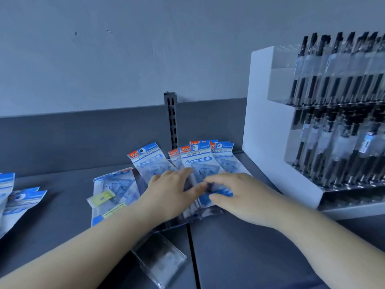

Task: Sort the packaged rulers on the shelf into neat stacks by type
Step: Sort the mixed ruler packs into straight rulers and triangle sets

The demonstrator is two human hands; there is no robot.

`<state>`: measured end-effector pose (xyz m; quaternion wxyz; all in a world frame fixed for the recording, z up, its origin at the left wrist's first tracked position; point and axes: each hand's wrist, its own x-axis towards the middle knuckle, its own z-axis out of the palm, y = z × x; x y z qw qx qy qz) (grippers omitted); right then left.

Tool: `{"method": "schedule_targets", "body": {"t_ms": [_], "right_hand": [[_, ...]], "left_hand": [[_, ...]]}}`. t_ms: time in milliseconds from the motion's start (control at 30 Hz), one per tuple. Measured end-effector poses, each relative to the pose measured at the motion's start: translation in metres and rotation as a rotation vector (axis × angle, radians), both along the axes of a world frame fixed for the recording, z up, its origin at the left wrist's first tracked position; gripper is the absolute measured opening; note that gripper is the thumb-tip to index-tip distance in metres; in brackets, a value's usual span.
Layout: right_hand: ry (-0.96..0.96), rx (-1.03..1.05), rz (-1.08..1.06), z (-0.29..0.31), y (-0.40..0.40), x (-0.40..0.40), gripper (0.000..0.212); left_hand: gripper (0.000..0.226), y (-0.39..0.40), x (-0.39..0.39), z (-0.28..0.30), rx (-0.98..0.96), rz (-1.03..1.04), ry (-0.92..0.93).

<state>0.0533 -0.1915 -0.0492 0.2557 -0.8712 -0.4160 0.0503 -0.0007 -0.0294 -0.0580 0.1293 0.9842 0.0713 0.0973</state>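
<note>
Both forearms bare, left hand [166,190] and right hand [239,192] ungloved.

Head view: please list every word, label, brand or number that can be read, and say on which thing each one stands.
"GEOMETRIC": on the blue header of the middle packet under the hands.
"GEOMETRIC": on the tilted packet left of it.
"GEOMETRIC": on the right packet of the fan.
Red brand patch on each header: too blurred to read.
Yellow stickers on the packet lying left: unreadable.
Pen labels in the display rack: unreadable.
</note>
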Motion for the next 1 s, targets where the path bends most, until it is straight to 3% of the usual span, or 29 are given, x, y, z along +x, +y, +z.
{"method": "schedule_targets", "body": {"t_ms": [200,267,367,467,600,867,1000], "right_hand": [[0.119,0.123,0.052,0.004,0.000,0.003,0.039],[0.024,0.118,-0.014,0.003,0.001,0.006,0.040],[-0.121,-0.006,-0.163,0.001,0.000,0.011,0.041],[-0.096,-0.098,-0.236,-0.002,0.001,0.016,0.043],[-0.042,-0.061,-0.299,-0.001,0.004,0.019,0.050],[0.020,0.267,-0.385,0.002,0.003,0.025,0.077],[0.089,0.455,-0.450,0.003,0.001,0.029,0.069]], "left_hand": [[0.062,0.008,0.004,-0.005,-0.391,0.052,-0.135],[0.062,0.009,0.004,-0.002,-0.462,0.057,-0.155],[0.064,0.014,0.004,0.003,-0.477,0.079,-0.144],[0.063,0.021,0.004,0.008,-0.493,0.130,-0.134],[0.035,0.029,0.002,0.012,-0.486,0.143,-0.147],[0.021,0.040,-0.003,0.019,-0.712,0.214,-0.195],[0.018,0.046,-0.003,0.022,-0.859,0.258,-0.254]]}}
